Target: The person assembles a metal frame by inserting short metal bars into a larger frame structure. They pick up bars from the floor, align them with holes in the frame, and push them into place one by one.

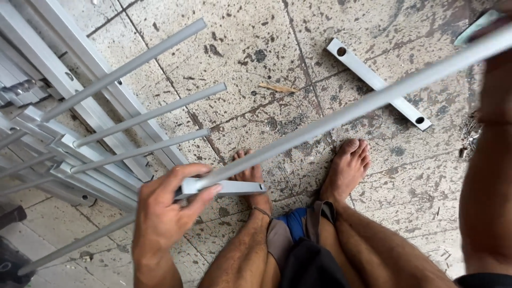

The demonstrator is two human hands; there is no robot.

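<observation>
The left hand (165, 213) pinches a short aluminium bracket (226, 188) onto the long rod's (341, 114) end to steady it; the right hand, upper right, is cropped, grip unclear.

Left side crowded: metal frame (80, 106) with rods (149, 114) sticking out toward the middle, little gaps between rods. Long bar (346, 112) runs diagonally from left hand (165, 213) up to top right, cutting across the middle. Under it bare feet (346, 168) on the floor. Flat bracket (378, 82) lies on tiled floor (256, 42) upper right. Open floor at top centre and right of the feet. Right forearm (488, 176) blocks the right edge.
</observation>
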